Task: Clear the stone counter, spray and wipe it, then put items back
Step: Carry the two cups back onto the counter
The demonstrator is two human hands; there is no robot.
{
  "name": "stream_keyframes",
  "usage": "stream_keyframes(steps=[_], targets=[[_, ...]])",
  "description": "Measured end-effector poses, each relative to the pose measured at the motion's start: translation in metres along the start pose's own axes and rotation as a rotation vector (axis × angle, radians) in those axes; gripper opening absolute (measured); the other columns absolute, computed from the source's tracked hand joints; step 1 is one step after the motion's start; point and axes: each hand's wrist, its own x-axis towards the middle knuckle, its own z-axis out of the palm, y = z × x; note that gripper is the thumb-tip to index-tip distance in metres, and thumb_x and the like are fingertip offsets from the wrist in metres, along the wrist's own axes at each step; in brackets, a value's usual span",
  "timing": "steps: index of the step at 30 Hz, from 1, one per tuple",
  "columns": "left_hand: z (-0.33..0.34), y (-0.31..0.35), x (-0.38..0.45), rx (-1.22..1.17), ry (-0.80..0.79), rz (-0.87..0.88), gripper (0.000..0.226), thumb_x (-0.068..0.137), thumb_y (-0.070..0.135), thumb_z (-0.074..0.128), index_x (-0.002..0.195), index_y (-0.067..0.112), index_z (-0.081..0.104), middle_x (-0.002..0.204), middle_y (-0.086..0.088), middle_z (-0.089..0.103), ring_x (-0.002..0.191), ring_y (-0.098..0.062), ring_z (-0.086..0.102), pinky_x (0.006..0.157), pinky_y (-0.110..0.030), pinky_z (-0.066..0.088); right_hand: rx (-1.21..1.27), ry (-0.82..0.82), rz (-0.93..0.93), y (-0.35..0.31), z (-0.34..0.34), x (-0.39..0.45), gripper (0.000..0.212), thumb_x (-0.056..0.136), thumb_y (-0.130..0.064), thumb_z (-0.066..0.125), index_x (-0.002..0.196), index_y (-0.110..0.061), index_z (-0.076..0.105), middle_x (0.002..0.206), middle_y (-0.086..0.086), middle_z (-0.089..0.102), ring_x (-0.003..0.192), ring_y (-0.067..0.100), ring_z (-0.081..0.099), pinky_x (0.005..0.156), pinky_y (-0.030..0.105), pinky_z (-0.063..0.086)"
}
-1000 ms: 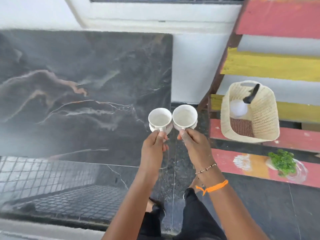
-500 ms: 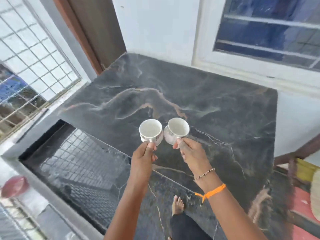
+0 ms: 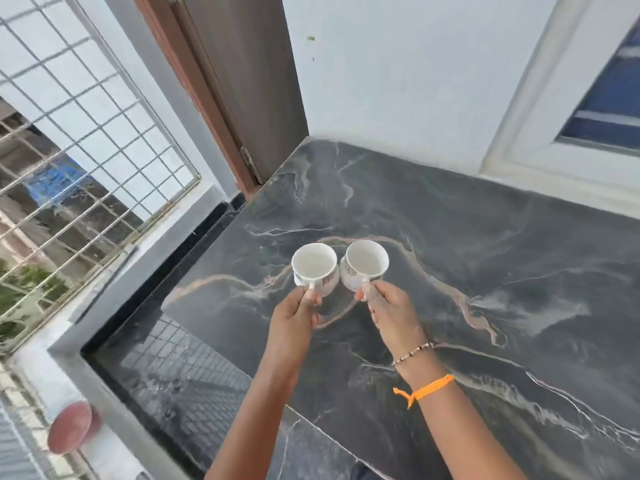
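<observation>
The dark veined stone counter [image 3: 485, 258] fills the middle and right of the view, its surface bare. My left hand [image 3: 294, 317] grips the handle of a white cup [image 3: 314, 268], held upright just over the counter's left part. My right hand [image 3: 391, 313] pinches the handle of a second white cup [image 3: 365, 263], tilted slightly and almost touching the first. Both cups look empty inside. I cannot tell whether their bases touch the stone.
A brown door [image 3: 242, 88] stands at the counter's far left corner. A white wall and window frame [image 3: 540, 147] run along the back. A metal grille [image 3: 79, 161] closes the left side above a grey ledge [image 3: 114, 282]. A reddish round object [image 3: 69, 427] lies at lower left.
The view has swung left from the coloured steps and basket to the counter's left end. Both hands have carried the two cups over the stone, further toward the door corner.
</observation>
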Motion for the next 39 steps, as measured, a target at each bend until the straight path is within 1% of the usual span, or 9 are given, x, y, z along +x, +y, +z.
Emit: stream_keyframes(steps=[3,7,15,21,24,27,33,36,39], targets=[[-0.016,0.005,0.047,0.006,-0.02,0.01,0.033,0.097,0.023,0.04,0.065,0.02,0.05,0.055,0.013,0.04,0.053,-0.001,0.04,0.056,-0.009,0.037,-0.054,0.011,0.018,-0.011,0.021,0.032,0.036,0.093,-0.021,0.049,0.059,-0.027,0.057,0.043,-0.024,0.051,0.049,0.003,0.042,0.057,0.027,0.032],[-0.042,0.01,0.112,0.008,-0.086,0.001,0.034,0.097,0.02,0.039,0.065,0.017,0.05,0.05,0.011,0.036,0.046,0.0,0.037,0.051,-0.014,0.033,-0.064,0.072,0.002,-0.026,0.059,0.076,0.032,0.094,-0.02,0.048,0.064,-0.024,0.059,0.05,-0.014,0.048,0.053,0.003,0.043,0.058,0.026,0.034],[-0.082,0.021,0.273,0.019,-0.278,0.034,0.032,0.098,0.02,0.039,0.067,0.016,0.048,0.053,0.009,0.037,0.057,-0.007,0.038,0.061,-0.019,0.033,-0.196,0.224,-0.007,-0.049,0.138,0.195,0.025,0.094,-0.018,0.048,0.075,-0.015,0.064,0.064,-0.012,0.048,0.068,0.015,0.048,0.063,0.028,0.036],[-0.072,0.019,0.386,0.088,-0.393,0.074,0.033,0.098,0.018,0.037,0.066,0.019,0.047,0.055,0.007,0.038,0.051,0.001,0.04,0.053,-0.007,0.035,-0.165,0.443,0.038,-0.049,0.169,0.291,0.024,0.092,-0.014,0.048,0.072,-0.015,0.062,0.059,-0.013,0.044,0.071,0.02,0.048,0.074,0.039,0.044],[-0.062,0.014,0.428,0.133,-0.444,0.063,0.033,0.097,0.019,0.037,0.066,0.018,0.047,0.053,0.007,0.037,0.054,-0.006,0.039,0.062,-0.018,0.038,-0.149,0.491,0.071,-0.048,0.177,0.326,0.023,0.092,-0.011,0.046,0.073,-0.014,0.06,0.062,-0.012,0.044,0.075,0.021,0.047,0.076,0.038,0.042],[-0.05,0.013,0.457,0.166,-0.466,0.03,0.032,0.096,0.019,0.038,0.066,0.018,0.048,0.049,0.007,0.036,0.05,-0.008,0.036,0.073,-0.03,0.039,-0.153,0.539,0.117,-0.049,0.179,0.352,0.023,0.092,-0.011,0.045,0.076,-0.011,0.061,0.064,-0.011,0.045,0.076,0.021,0.047,0.078,0.038,0.043],[-0.038,0.018,0.49,0.143,-0.489,0.014,0.033,0.096,0.02,0.038,0.065,0.021,0.05,0.053,0.003,0.041,0.06,-0.01,0.045,0.06,-0.024,0.035,-0.219,0.589,0.132,-0.049,0.181,0.381,0.028,0.094,-0.01,0.042,0.087,0.003,0.066,0.097,0.019,0.065,0.089,0.03,0.054,0.081,0.033,0.036],[-0.037,0.017,0.498,0.156,-0.525,0.02,0.032,0.096,0.021,0.038,0.067,0.021,0.052,0.055,0.002,0.045,0.066,-0.013,0.047,0.07,-0.027,0.039,-0.254,0.586,0.126,-0.049,0.18,0.389,0.029,0.095,-0.009,0.04,0.088,0.003,0.065,0.104,0.021,0.064,0.101,0.032,0.054,0.079,0.03,0.032],[-0.037,0.015,0.5,0.177,-0.541,0.021,0.031,0.096,0.023,0.039,0.069,0.024,0.055,0.057,0.002,0.048,0.068,-0.015,0.048,0.07,-0.028,0.04,-0.262,0.574,0.121,-0.049,0.177,0.39,0.029,0.095,-0.009,0.04,0.089,0.004,0.065,0.102,0.018,0.064,0.098,0.029,0.054,0.075,0.026,0.03]])
